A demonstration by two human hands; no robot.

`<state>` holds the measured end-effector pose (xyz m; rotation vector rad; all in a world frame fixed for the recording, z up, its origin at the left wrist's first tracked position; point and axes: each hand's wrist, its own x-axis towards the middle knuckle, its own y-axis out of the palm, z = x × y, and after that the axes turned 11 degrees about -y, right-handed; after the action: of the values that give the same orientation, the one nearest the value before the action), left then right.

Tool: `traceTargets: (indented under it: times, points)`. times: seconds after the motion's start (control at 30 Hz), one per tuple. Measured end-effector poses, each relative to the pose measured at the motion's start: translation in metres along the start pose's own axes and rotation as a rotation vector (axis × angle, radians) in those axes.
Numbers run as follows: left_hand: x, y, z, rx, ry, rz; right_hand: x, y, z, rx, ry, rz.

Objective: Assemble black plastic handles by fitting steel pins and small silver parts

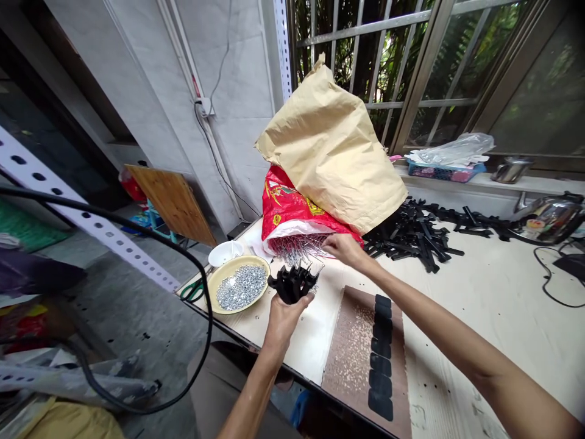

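Observation:
My left hand [284, 320] is wrapped round a bundle of black plastic parts [294, 283], held upright over the near edge of the table. A few thin metal rods stick out at the bundle's top. My right hand [343, 249] reaches to the mouth of a red bag [292, 198], its fingers curled together beside a heap of thin metal rods [292, 245]. Whatever those fingers pinch is too small to make out. Left of the bundle, a yellow bowl [211, 299] holds many small shiny metal pieces [242, 286].
A brown paper sack [338, 152] lies over the red bag. Black plastic parts [420, 235] are piled behind my right arm. Cardboard [351, 347] bears a row of black pads [381, 366]. Green-handled scissors [192, 291], a white bowl [225, 252] and a kettle [548, 216] stand around. A black cable [208, 317] hangs at left.

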<state>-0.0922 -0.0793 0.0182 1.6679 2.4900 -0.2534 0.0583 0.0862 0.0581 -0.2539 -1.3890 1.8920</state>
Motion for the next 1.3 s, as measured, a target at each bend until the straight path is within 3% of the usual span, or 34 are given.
traceTargets:
  times: [0.17,0.37,0.5,0.63,0.83,1.0,1.17,1.3]
  points:
    - [-0.006,0.004,0.002,-0.005,-0.005,0.003,0.021,0.063,-0.017,-0.098,0.129,0.027]
    - [-0.003,0.003,-0.001,-0.023,0.037,-0.006,0.035,0.084,-0.007,-0.147,0.148,0.038]
    - [0.007,-0.004,0.001,-0.066,0.011,-0.037,0.024,0.071,-0.012,-0.117,0.164,0.028]
    - [0.017,0.0,0.008,-0.119,-0.041,-0.04,0.002,0.033,-0.008,-0.016,0.105,-0.044]
    - [0.024,0.024,0.01,-0.021,-0.005,0.033,-0.014,-0.024,0.047,0.702,-0.218,-0.438]
    - [0.023,0.036,0.003,0.128,0.082,0.065,-0.021,-0.032,0.074,0.657,-0.322,-0.499]
    - [0.018,0.042,-0.005,0.2,0.139,0.059,-0.033,-0.036,0.071,0.622,-0.333,-0.549]
    - [0.017,0.049,-0.013,0.287,0.207,0.037,-0.043,-0.04,0.066,0.544,-0.352,-0.515]
